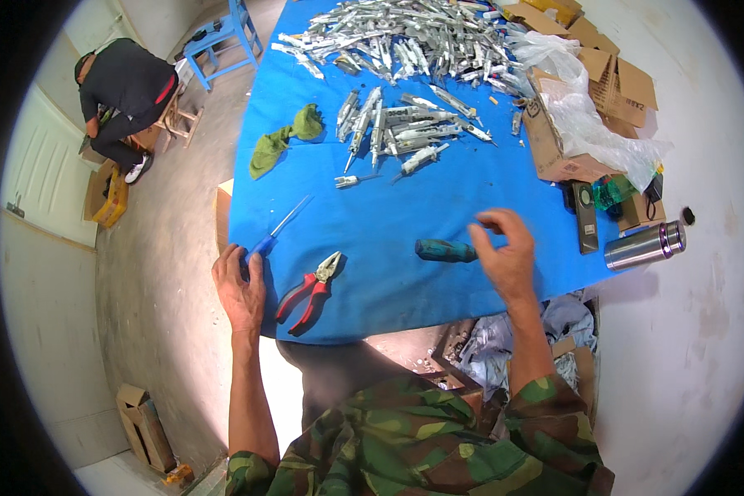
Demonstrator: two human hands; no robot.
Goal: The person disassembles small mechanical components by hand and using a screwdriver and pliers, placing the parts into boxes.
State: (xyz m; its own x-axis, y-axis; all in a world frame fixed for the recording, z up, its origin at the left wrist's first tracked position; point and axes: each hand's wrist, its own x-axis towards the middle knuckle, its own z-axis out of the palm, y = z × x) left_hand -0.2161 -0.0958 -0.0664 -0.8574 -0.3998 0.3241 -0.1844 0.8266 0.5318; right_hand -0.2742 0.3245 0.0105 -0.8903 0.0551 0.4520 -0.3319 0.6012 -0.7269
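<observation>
At the table's near left edge, my left hand (241,291) has its thumb and fingers closed round the blue handle of a screwdriver (286,219); its thin shaft points up and away to the right. My right hand (507,255) is over the right part of the table, its curled fingers apart from the thumb and nothing seen between them. Just left of it lies a dark teal tool handle (444,250); whether a shaft continues from it cannot be made out. Pliers (312,291) with red grips lie to the right of my left hand, jaws pointing away.
Slim white-and-grey devices (417,128) form a small group mid-table, with a large heap (405,41) behind. A green cloth (285,140) lies left. Cardboard boxes (558,136), plastic wrap and a steel flask (645,246) line the right side. A person (132,91) sits far left.
</observation>
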